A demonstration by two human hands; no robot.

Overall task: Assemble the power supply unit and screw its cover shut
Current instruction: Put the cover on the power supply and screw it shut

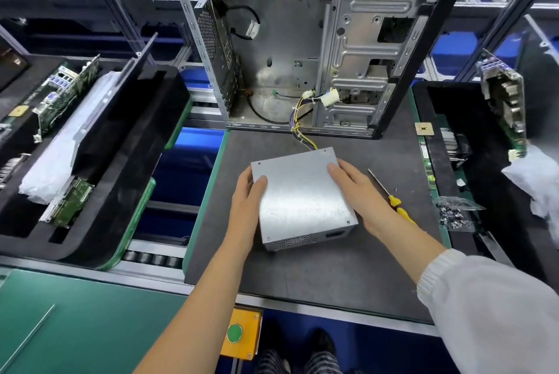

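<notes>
The power supply unit [299,198] is a grey metal box lying on the dark work mat [317,271], its cover on top and a vent grille facing me. Its bundle of coloured wires [302,134] runs from the far side into the open computer case [302,50]. My left hand [246,210] grips the box's left edge, thumb on the cover. My right hand [360,198] holds the right edge, thumb lying across the cover. A yellow-handled screwdriver [393,199] lies on the mat just right of my right hand. A clear bag of dark screws [455,215] sits further right.
Black foam trays hold circuit boards at left [69,201] and right [508,107]. White wrapping [541,180] lies at far right. A yellow box with a green button [240,333] is mounted below the front edge. Conveyor rollers [151,258] show left of the mat.
</notes>
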